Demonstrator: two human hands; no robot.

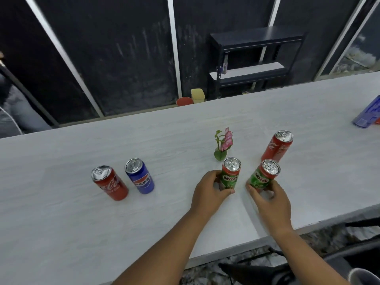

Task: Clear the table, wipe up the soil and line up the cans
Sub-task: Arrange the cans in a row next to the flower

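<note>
Several drink cans stand upright on the long white table [185, 128]. My left hand [209, 189] grips a green Milo can [230, 173] near its base. My right hand [269, 199] grips a second green Milo can [264, 174] just to the right of the first. A red Coca-Cola can [277, 147] stands right behind that second Milo can. Further left, a blue Pepsi can [139, 175] and another red Coca-Cola can [110, 183] stand side by side, away from both hands. No soil shows on the table.
A small pink flower in a little pot [223, 144] stands just behind the left Milo can. A blue package [368, 113] lies at the table's far right. Beyond the table are a dark shelf unit [253, 56], a red bowl [184, 101] and a yellow container [197, 95].
</note>
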